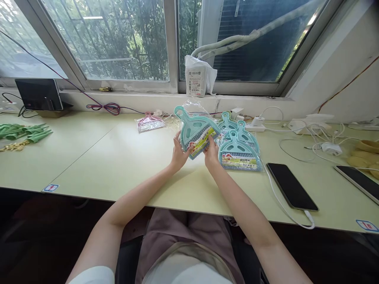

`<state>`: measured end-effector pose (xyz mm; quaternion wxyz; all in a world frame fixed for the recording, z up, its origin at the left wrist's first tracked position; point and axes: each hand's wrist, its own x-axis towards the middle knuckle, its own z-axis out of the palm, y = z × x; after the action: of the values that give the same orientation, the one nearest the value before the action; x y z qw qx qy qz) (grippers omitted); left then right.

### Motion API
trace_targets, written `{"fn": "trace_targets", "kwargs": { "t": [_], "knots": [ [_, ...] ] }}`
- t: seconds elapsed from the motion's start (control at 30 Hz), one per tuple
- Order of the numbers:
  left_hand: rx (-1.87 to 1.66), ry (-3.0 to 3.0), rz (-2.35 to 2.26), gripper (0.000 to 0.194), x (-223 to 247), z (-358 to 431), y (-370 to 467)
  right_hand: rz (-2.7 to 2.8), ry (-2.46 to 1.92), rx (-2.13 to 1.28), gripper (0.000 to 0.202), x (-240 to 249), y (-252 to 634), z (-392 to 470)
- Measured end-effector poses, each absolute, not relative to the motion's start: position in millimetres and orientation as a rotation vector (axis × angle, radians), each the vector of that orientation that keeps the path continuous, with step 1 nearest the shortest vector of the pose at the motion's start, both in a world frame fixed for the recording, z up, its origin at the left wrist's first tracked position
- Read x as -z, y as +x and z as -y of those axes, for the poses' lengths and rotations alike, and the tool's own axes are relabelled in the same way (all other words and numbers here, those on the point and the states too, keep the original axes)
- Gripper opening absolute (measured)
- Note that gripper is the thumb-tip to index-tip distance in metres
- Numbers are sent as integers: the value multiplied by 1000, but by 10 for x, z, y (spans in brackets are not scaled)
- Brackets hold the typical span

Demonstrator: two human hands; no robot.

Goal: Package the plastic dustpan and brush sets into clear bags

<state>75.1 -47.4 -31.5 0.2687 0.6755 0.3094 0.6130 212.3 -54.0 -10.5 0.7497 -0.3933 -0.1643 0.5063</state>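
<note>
Between my hands, tilted above the table, is a turquoise mini dustpan and brush set (194, 125) in a clear plastic bag, with a green and yellow label across it. My left hand (179, 154) grips its lower left side, the thumb over the label. On the lower right side my right hand (211, 153) is closed, its thumb on the front. Several more bagged turquoise dustpan sets (238, 149) lie overlapped just right of my right hand. A smaller pink set in clear wrap (150, 122) lies farther back to the left.
A black phone (291, 186) on a white cable lies at right, beside another phone (359, 179). Tangled chargers (330, 148) sit behind them. Green pieces (32, 132) and a tablet (40, 94) are at far left. A wrapped box (196, 81) stands on the windowsill.
</note>
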Motion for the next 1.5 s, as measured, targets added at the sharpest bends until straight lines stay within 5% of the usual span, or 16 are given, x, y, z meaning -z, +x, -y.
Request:
{"fn": "trace_targets", "kwargs": {
  "t": [1.13, 1.5],
  "knots": [
    [-1695, 1596, -741, 88, 134, 570, 690, 677, -674, -1239, 23, 51, 2052, 579],
    [-1441, 1187, -818, 47, 119, 567, 757, 667, -692, -1122, 26, 49, 2001, 619]
  ]
}}
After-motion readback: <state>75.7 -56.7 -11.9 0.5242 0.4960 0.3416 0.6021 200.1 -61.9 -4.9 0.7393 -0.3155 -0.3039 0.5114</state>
